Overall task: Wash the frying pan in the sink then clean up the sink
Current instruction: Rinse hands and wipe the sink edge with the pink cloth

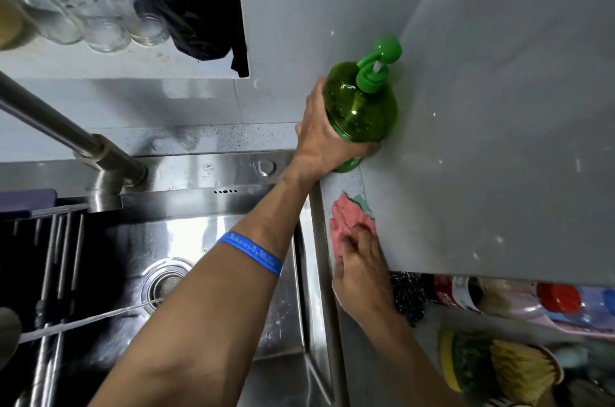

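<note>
Fingers of left hand [327, 137] curled round green pump bottle [361, 107] at wall corner, behind sink [206, 240]; bottle label not visible. Right hand [361, 268] flat, fingers straight, pressing pink cloth [349, 223] on counter [346, 183] right of sink. Blue wristband [250, 252] on left arm, writing too blurred to read. Red-labelled bottle [454, 293] under shelf, text unreadable. No pan in view

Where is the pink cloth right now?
In the head view, the pink cloth lies on the grey counter right of the sink, under the right hand, just below the green soap bottle.
</note>
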Tool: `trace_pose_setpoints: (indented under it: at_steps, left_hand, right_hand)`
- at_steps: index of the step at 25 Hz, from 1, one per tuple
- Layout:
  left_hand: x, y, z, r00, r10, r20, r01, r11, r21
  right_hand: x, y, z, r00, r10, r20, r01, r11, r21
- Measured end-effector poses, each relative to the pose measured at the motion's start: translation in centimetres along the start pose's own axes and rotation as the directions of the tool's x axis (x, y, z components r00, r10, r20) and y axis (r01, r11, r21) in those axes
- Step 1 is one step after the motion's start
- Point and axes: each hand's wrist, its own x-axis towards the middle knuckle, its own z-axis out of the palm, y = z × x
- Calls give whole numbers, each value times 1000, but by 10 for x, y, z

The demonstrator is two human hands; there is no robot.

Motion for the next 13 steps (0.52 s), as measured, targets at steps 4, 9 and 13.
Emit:
trace_pose_setpoints:
  at_steps: [4,9,13]
  left_hand:
    - [-4,1,-4,998,-36,49,38,998,-45]
    - [-66,1,-44,985,-120,-127,113,991,-67]
    - [-162,-21,-88,947,-231,-224,244,969,34]
  right_hand:
    - [-2,-5,-1,987,-40,159,54,995,-85]
    - [9,-2,8,997,-3,72,-5,993,115]
    - [66,-5,-5,998,-47,40,32,952,305]
